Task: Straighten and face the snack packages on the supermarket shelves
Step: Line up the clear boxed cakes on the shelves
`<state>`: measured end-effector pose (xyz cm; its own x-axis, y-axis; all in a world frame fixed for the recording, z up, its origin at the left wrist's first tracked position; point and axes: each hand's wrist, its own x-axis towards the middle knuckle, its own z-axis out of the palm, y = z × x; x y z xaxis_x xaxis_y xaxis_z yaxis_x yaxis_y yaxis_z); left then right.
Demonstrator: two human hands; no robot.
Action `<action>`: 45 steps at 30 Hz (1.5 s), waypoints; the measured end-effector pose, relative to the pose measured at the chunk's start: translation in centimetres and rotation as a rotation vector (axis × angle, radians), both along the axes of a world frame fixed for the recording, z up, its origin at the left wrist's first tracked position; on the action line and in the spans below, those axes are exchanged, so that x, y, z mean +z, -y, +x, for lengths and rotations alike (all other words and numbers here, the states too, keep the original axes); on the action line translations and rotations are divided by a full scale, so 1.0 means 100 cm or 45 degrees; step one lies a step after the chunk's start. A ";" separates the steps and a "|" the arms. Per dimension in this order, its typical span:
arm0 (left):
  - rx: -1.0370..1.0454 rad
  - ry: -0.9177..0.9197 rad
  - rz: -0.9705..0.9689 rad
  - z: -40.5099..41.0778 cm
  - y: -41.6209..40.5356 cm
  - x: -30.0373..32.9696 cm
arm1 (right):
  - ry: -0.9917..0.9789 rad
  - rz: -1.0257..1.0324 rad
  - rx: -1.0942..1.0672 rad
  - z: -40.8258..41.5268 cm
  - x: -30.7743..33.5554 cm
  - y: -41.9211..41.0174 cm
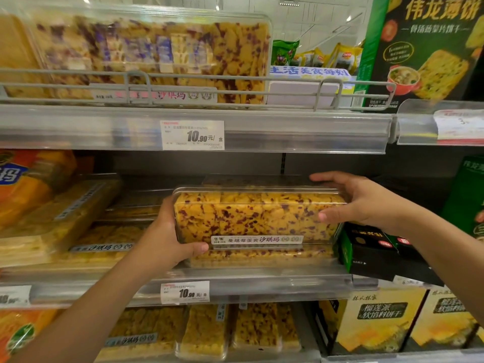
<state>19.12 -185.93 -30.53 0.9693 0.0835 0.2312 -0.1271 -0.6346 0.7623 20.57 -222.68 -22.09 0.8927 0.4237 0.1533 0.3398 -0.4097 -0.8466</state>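
Holding the clear snack box on the middle shelf, label facing us, we grip its left end with our left hand, thumb under the front; our right hand clasps the right end, both arms reaching forward.

Middle shelf: we hold a clear plastic snack box by its two ends, long side facing us, label strip along its lower front edge. It rests on another box of the same kind. Our left hand grips the left end, thumb under the front corner. Our right hand grips the right end, fingers over the top, thumb on the front face. Just right of the box, a black-and-green carton leans tilted. Left, more clear boxes lie skewed. A price tag reading 10.90 sits on the shelf rail below. On the upper shelf, a larger clear box stands behind a wire guard.
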 end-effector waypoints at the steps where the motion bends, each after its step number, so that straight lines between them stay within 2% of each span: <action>1: 0.003 0.004 -0.003 0.000 0.000 0.000 | 0.000 -0.002 0.001 0.000 0.000 0.000; 7: 0.005 0.021 -0.036 -0.004 0.002 0.002 | 0.000 0.015 0.007 0.001 0.001 0.002; 13: -0.041 0.054 -0.075 -0.012 0.005 0.007 | 0.027 -0.090 0.008 -0.003 0.006 -0.002; 16: -0.063 0.127 -0.247 -0.025 0.001 0.010 | 0.227 -0.321 -0.007 -0.012 0.020 -0.013; 19: -0.030 0.362 -0.349 -0.044 -0.009 0.004 | 0.581 -0.620 -0.015 -0.023 0.035 -0.040; 23: 0.047 0.514 -0.368 -0.073 -0.039 -0.001 | 0.798 -0.807 0.182 -0.035 0.041 -0.107; 31: 0.070 0.288 -0.774 -0.112 -0.136 -0.006 | 0.970 -0.791 0.376 -0.045 0.034 -0.266; 35: 0.121 -0.146 -0.969 -0.123 -0.182 -0.005 | 0.892 -0.711 0.379 -0.047 0.010 -0.351; 37: 0.162 -0.332 -1.060 -0.123 -0.200 -0.005 | 0.849 -0.754 0.390 -0.048 -0.005 -0.384; 40: 0.105 -0.466 -1.194 -0.119 -0.218 -0.001 | 0.826 -0.840 0.367 -0.051 -0.024 -0.412; 45: -0.027 -0.517 -1.338 -0.111 -0.218 0.005 | 0.832 -0.828 0.171 -0.067 -0.038 -0.426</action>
